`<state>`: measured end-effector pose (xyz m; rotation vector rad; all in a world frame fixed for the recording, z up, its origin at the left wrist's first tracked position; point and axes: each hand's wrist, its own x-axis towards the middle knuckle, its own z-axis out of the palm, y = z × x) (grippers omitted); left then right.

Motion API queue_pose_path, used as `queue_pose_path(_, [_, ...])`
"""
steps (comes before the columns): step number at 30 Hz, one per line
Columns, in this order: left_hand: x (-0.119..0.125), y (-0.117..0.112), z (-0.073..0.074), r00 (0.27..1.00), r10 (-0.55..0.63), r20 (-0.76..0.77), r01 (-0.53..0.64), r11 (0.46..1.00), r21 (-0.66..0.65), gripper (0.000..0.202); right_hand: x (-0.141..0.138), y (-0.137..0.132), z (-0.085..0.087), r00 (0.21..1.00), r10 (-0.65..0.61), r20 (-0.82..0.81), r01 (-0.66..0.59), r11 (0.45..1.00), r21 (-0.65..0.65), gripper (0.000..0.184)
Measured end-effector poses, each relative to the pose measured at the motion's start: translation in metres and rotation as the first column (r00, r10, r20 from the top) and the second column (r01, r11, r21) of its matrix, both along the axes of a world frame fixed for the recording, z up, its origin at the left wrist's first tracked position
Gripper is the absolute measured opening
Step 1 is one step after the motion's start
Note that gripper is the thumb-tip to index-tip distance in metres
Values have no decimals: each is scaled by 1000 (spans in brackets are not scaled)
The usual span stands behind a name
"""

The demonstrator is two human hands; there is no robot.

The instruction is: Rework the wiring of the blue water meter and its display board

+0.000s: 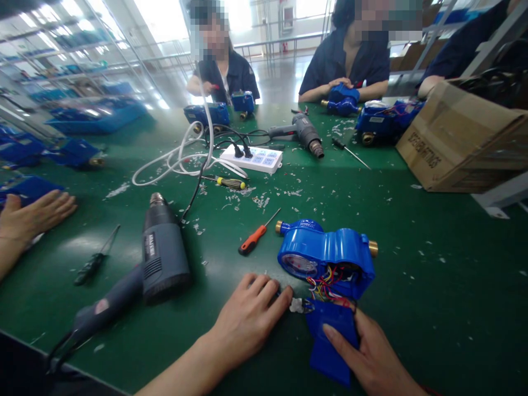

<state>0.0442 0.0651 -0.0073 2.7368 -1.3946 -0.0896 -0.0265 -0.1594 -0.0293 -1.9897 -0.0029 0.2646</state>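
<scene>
A blue water meter [325,250] with brass threaded ends lies on the green table in front of me, its round dial facing up and its side compartment open. Coloured wires [325,283] spill from that compartment toward a blue plastic cover [334,341]. My right hand [367,352] grips this cover, thumb on top. Just left of it, my left hand [256,308] rests low over the table with fingers curled around a small metal-tipped tool [304,306], mostly hidden; its tip is close to the cover's upper left edge and the wires.
A heat gun [165,253] and a dark screwdriver [93,267] lie to my left. An orange screwdriver [253,239] is beyond my left hand. Farther back are a power strip [251,158], another heat gun [303,132] and a cardboard box [457,143]. Co-workers sit around; a co-worker's hand [37,214] is at left.
</scene>
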Motion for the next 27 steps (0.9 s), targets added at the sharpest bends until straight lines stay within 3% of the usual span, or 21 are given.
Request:
queue_pose_path(8, [2, -3, -2, 995, 12, -102, -13, 1000, -4, 31, -3, 0, -5, 999, 7, 52, -3, 997, -78, 34])
queue_pose_path(12, [3, -5, 10, 966, 60, -250, -62, 998, 3, 37, -4, 1, -8, 996, 28, 84, -22, 997, -75, 28])
queue_pose_path(15, [-5, 0, 20, 927, 145, -345, -164, 986, -26, 49, -6, 1, -11, 982, 25, 189, 1, 991, -135, 27])
queue_pose_path(22, [-48, -1, 14, 903, 317, -290, -353, 932, -81, 58, -8, 5, -19, 837, 63, 544, 174, 911, -374, 27])
queue_pose_path(27, [-53, -16, 17, 853, 428, -298, -446, 895, 8, 56, -6, 6, -15, 729, 145, 669, 209, 884, -419, 21])
